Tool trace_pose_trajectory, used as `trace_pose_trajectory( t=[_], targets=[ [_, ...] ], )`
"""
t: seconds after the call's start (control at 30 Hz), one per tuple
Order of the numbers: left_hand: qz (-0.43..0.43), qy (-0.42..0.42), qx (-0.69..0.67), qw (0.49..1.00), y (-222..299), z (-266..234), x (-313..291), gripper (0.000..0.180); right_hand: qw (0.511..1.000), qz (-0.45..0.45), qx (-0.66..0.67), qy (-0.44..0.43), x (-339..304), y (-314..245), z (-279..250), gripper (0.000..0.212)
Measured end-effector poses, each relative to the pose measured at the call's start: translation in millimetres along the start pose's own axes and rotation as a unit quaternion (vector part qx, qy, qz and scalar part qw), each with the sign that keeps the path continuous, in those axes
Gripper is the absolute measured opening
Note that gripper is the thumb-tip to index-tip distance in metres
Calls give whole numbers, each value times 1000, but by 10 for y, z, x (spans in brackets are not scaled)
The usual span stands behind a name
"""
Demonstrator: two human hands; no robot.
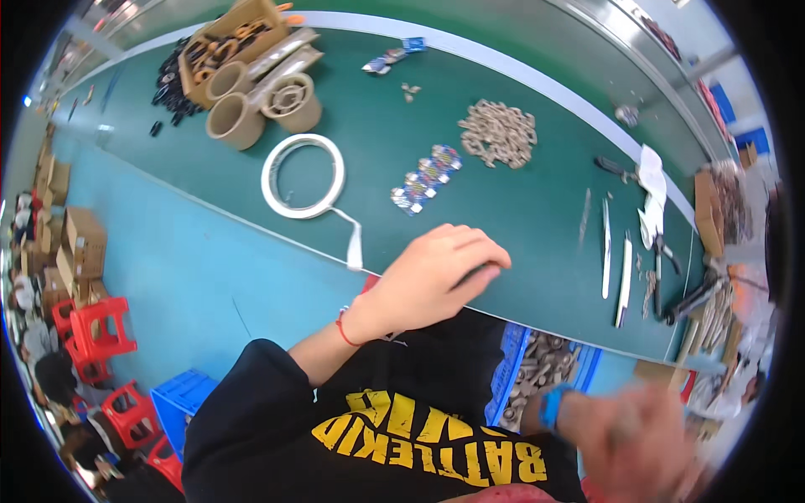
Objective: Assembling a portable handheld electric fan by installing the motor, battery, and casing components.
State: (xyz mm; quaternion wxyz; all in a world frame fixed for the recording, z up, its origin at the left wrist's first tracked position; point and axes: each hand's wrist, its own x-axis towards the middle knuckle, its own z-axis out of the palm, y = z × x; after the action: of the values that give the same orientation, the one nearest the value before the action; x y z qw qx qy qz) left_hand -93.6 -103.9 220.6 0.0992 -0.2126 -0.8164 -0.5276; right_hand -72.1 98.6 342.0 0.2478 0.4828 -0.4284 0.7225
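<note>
My left hand (436,272) is over the front edge of the green table (377,235), its fingers curled towards the thumb. A dark patch shows between them, but I cannot make out what it is. My right hand (633,436) is low at the right, beside my body, and smeared by motion. Whether it holds anything cannot be seen. Ahead of my left hand lies a row of small patterned, multicoloured pieces (428,178) with white squares. A pile of small beige parts (498,134) sits farther back. To the left lies a roll of white tape (270,180), its loose end trailing to the table edge.
Tan tape cores (235,122) and a carton of ring-shaped parts (272,29) stand at the far left. Tweezers (605,251), a white-handled knife (625,277) and pliers (658,277) lie at the right. Below the table is a blue crate (505,377) of parts. Red stools (102,325) stand left.
</note>
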Motion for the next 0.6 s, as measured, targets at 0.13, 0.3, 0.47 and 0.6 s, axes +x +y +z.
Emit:
trace_pose_trajectory(
  t=[0.13,0.3,0.47,0.6],
  targets=[
    [-65,-7,-64,996,21,-39,11,22,799,573,-61,170,-343,655,-158,67],
    [-118,40,-191,974,7,-30,-9,55,770,604,111,174,-514,816,-87,68],
    [-96,63,-188,976,122,37,181,61,763,600,155,186,-595,882,-219,57],
    [-81,104,-197,971,50,143,235,59,772,605,89,170,-677,903,-185,50]
  ],
)
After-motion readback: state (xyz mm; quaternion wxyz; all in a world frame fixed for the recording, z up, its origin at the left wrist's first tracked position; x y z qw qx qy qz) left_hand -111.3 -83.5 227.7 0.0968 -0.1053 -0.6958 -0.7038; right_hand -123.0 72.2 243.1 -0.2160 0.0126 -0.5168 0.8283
